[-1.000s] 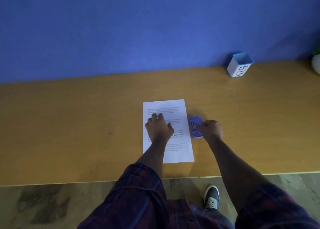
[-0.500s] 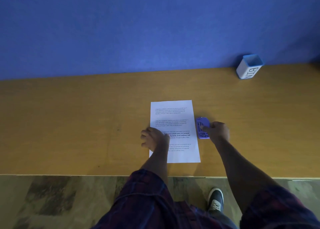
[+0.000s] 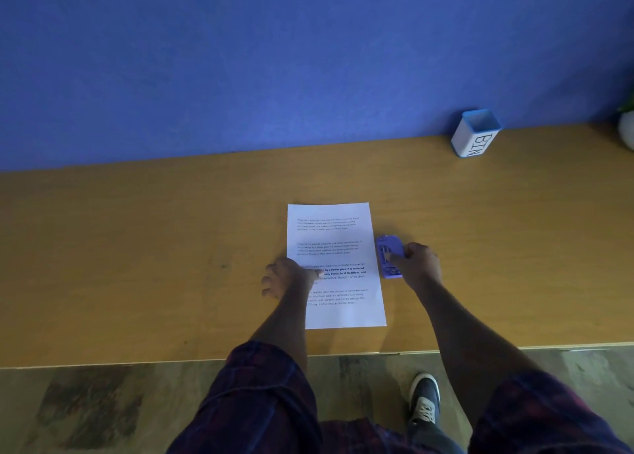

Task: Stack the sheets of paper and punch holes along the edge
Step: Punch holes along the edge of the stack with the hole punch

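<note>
A white stack of printed paper (image 3: 334, 234) lies flat in the middle of the wooden desk (image 3: 137, 264). My left hand (image 3: 288, 276) is at the stack's left edge, thumb on top of the sheet and fingers curled beside it on the desk. A small purple hole punch (image 3: 387, 256) sits against the paper's right edge. My right hand (image 3: 417, 263) grips the punch from its right side, thumb across its top.
A white box with a blue rim, marked BIN (image 3: 475, 134), stands at the back right against the blue wall (image 3: 308, 58). A white pot (image 3: 627, 131) shows at the far right edge. The desk's front edge (image 3: 103, 364) runs just before my shoe (image 3: 425, 398).
My left hand slid from the middle of the sheet to its left edge. My right hand stayed on the punch at the right edge.
</note>
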Demonstrator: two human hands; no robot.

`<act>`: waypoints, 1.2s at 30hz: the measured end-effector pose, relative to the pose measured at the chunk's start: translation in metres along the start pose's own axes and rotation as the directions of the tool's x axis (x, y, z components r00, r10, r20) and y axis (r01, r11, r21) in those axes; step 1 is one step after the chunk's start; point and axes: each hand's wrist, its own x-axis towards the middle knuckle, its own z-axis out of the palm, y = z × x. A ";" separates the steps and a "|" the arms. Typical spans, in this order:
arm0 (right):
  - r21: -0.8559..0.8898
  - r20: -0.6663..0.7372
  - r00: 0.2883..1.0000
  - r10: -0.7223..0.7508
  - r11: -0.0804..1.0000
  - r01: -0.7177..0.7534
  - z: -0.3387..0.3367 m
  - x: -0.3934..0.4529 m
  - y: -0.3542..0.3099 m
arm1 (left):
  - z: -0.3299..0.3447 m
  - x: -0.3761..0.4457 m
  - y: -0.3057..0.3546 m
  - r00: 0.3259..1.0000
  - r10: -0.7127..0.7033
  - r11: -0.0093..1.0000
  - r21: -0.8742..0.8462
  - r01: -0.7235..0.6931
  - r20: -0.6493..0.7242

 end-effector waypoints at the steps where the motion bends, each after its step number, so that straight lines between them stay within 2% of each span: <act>1: -0.007 0.002 1.000 -0.008 1.000 0.008 0.000 0.000 0.001 | -0.001 0.001 -0.002 1.000 0.013 1.000 -0.002 -0.013 -0.004; 5: -0.047 -0.007 0.999 -0.046 0.998 0.045 0.000 0.000 0.000 | -0.007 0.004 -0.015 0.992 0.127 0.992 0.001 -0.127 -0.029; 8: -0.057 -0.006 0.998 -0.068 0.996 0.068 -0.002 0.000 -0.001 | -0.016 0.009 -0.028 0.982 0.188 0.972 -0.140 -0.188 -0.017; 12: -0.221 0.048 0.989 -0.140 0.964 0.147 0.002 0.001 0.001 | -0.027 0.015 -0.041 0.970 0.244 0.946 -0.218 -0.239 -0.004; 14: -0.185 0.036 0.990 -0.139 0.972 0.143 0.004 -0.002 0.003 | -0.027 0.018 -0.045 0.960 0.279 0.918 -0.297 -0.262 0.016; 17: -0.119 0.030 0.991 -0.133 0.984 0.136 0.004 -0.005 0.003 | -0.024 0.020 -0.050 0.960 0.279 0.871 -0.429 -0.240 0.031; 22: -0.107 0.016 0.992 -0.126 0.986 0.127 0.001 -0.008 -0.004 | -0.020 0.022 -0.050 0.969 0.226 0.792 -0.598 -0.124 0.099; 27: -0.105 0.030 0.994 -0.107 0.988 0.110 0.001 -0.012 -0.006 | -0.011 0.019 -0.048 0.970 0.211 0.760 -0.644 -0.086 0.119; 36: -0.080 0.077 0.993 -0.092 0.992 0.099 -0.002 -0.016 -0.007 | -0.002 0.015 -0.036 0.973 0.191 0.778 -0.624 -0.071 0.127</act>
